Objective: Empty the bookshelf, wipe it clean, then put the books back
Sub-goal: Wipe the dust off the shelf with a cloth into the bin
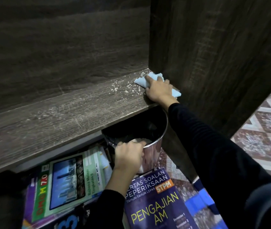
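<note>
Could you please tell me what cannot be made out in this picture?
Bin contents, head view: the shelf covers much of its mouth; the inside is dark.
Cloth, head view: its middle lies under the right hand.
Purple book, head view: cut off by the bottom edge, partly behind the left arm.

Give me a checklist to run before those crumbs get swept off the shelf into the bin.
1. Cloth in place: ok, the right hand presses it on the shelf in the right corner.
2. Bin steadied: ok, the left hand grips its rim.
3. Bin mouth under the shelf's front edge, below the crumbs: ok.
4. Crumbs gathered: not ok, they lie scattered left of the cloth.
5. Shelf free of books: ok in the part that shows; the books lie below.
6. Room left in the bin: cannot tell, its inside is dark.
</note>
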Available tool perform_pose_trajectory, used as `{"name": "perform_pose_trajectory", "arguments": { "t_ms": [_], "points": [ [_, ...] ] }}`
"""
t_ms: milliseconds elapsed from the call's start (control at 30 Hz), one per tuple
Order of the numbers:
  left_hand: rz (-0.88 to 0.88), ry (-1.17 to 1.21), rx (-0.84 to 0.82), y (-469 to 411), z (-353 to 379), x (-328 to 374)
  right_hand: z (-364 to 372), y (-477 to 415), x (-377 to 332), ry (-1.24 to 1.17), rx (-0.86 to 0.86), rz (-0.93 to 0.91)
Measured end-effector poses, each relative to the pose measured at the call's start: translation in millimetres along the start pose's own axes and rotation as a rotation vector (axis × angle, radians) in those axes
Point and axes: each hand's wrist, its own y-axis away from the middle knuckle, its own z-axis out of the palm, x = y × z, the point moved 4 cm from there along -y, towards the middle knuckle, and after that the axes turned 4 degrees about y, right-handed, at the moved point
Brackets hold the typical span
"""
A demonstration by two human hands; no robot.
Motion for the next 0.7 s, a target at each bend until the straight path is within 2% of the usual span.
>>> {"name": "perform_pose_trajectory", "arguments": {
  "t_ms": [200,300,367,433,567,700],
  "points": [
    [0.004,0.018,0.025,4,-9,-5,5,3,-23,-0.070,-0.039,-0.242],
    [-0.010,0.010,0.031,5,-13,-7,-9,12,-24,-0.349,-0.077,-0.326],
    [-0.020,0.001,0.029,7,-14,-8,-21,10,-13,-0.446,0.000,-0.292],
    [-0.027,0.005,0.023,8,-15,-9,-24,1,1,-0.366,0.079,-0.212],
    [-0.029,-0.002,0.026,9,-16,-10,-1,2,11,-0.005,-0.006,-0.035],
    [-0.018,0.012,0.035,12,-18,-11,4,6,-4,0.036,0.001,-0.031]
  ]
}}
